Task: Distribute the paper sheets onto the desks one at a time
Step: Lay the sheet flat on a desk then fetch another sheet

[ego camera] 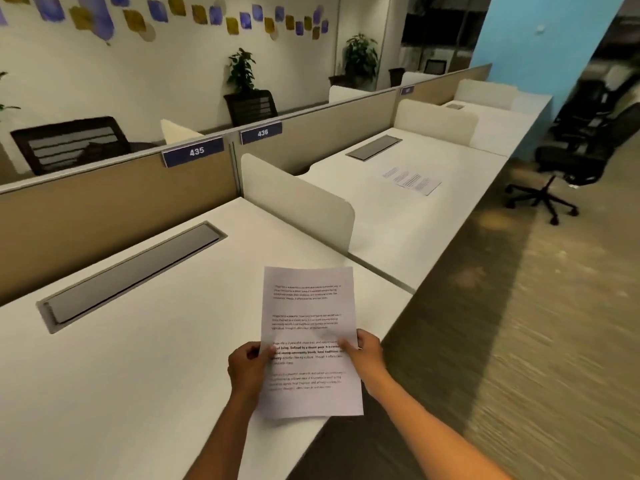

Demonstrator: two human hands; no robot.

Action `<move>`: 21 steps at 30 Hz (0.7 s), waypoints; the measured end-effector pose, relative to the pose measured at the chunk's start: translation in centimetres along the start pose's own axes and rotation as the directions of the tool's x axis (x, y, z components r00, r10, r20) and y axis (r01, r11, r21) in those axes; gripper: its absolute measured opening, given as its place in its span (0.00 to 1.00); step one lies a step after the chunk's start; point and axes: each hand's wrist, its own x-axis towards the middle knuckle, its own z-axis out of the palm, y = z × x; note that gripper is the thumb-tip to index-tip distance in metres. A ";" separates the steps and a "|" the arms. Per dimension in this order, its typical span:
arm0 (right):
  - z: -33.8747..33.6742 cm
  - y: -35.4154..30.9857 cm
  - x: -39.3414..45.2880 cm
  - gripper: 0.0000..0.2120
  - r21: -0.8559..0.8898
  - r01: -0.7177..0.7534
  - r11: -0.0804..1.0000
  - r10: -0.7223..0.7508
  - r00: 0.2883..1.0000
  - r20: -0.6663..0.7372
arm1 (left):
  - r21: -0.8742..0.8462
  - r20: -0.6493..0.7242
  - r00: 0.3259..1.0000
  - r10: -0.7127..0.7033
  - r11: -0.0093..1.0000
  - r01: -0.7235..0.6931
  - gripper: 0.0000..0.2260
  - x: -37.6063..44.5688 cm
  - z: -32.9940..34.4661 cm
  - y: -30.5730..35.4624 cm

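Over the front edge of the nearest table [121, 368], the one under plate 435 [194, 152], I hold the printed paper sheets [310, 327] with both hands. My left hand [247, 367] pinches the left margin, thumb on top and fingers curled beneath; my right hand [363, 351] grips the right margin the same way. Whether this is one sheet or a thin stack I cannot tell. The lower part of the paper overhangs the table's front edge, above the carpet [519, 341]; its upper part hangs over the table's front right corner. I judge it not yet laid down, so this table is unserved.

Toward the back edge lies a long grey cable hatch [131, 271], well apart from the paper. A low white divider [298, 199] stands along the right edge, bounding any sideways sweep.

Beyond the divider, the second table [415, 220], under plate 436 [261, 133], carries sheets [412, 180] lying flat near its middle, so I judge that one done. A third table [498, 133] follows; its surface is too blurred to judge.

Open room lies to my right: the carpeted aisle runs along the front edges, with an office chair [568, 168] standing farther down.
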 end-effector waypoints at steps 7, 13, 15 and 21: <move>-14.2 1.5 3.4 0.06 0.108 -0.041 0.993 0.050 0.996 -0.079 | 0.081 0.124 0.991 0.040 0.995 -0.050 0.03 -2.4 14.3 2.3; -25.4 1.9 5.6 0.05 0.199 -0.009 0.980 0.052 0.976 -0.209 | 0.133 0.258 0.963 0.082 0.984 -0.119 0.03 -3.3 26.6 5.4; -29.2 2.3 6.4 0.05 0.215 -0.006 0.977 0.062 0.964 -0.258 | 0.146 0.314 0.945 0.088 0.979 -0.140 0.04 -3.8 30.8 6.1; -38.6 2.8 8.2 0.04 0.214 0.009 0.977 0.086 0.899 -0.429 | 0.153 0.483 0.873 0.074 0.974 -0.168 0.02 -4.7 41.8 7.5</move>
